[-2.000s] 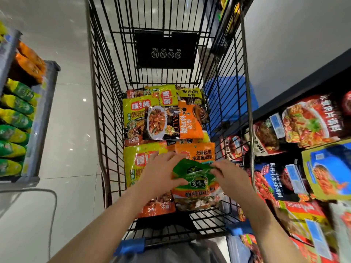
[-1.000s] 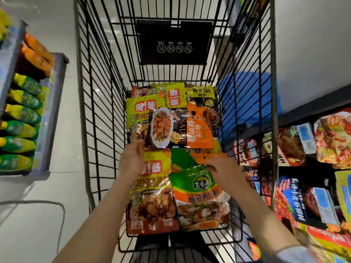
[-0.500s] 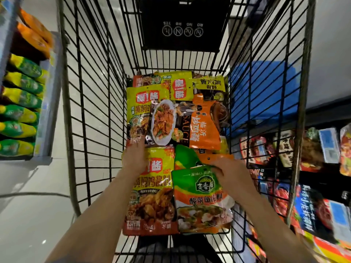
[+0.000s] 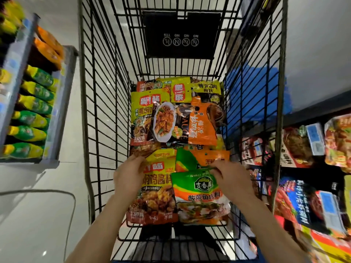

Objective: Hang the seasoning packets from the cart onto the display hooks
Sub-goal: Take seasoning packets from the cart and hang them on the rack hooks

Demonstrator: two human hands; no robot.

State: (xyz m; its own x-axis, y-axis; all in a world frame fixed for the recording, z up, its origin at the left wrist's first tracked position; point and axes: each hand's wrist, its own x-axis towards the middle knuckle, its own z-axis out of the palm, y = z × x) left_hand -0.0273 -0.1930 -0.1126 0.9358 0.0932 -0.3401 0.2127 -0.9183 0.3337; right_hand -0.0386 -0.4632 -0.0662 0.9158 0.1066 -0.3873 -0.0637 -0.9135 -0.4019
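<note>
1. Two hands: left (image 4: 131,177), right (image 4: 230,182).
2. One cart (image 4: 106,111).
3. About eight packets in the cart, overlapping; exact count unclear.
4. Six green-yellow bottles (image 4: 28,118) on the left shelf.

The black wire shopping cart (image 4: 106,114) is made of thin metal rods with a dark, slightly glossy coating. A flat black matt plastic panel (image 4: 181,35) with printed white symbols is fixed to its far wall. The seasoning packets in the cart are glossy plastic film: the yellow braised-chicken sauce packet (image 4: 155,192) and the green-and-orange pickled-fish seasoning packet (image 4: 199,196) both show crinkled, reflective surfaces. The bare left hand (image 4: 131,175) and bare right hand (image 4: 230,179) wear no gloves. The pale floor tiles (image 4: 38,215) are smooth and polished, reflecting light.
</note>
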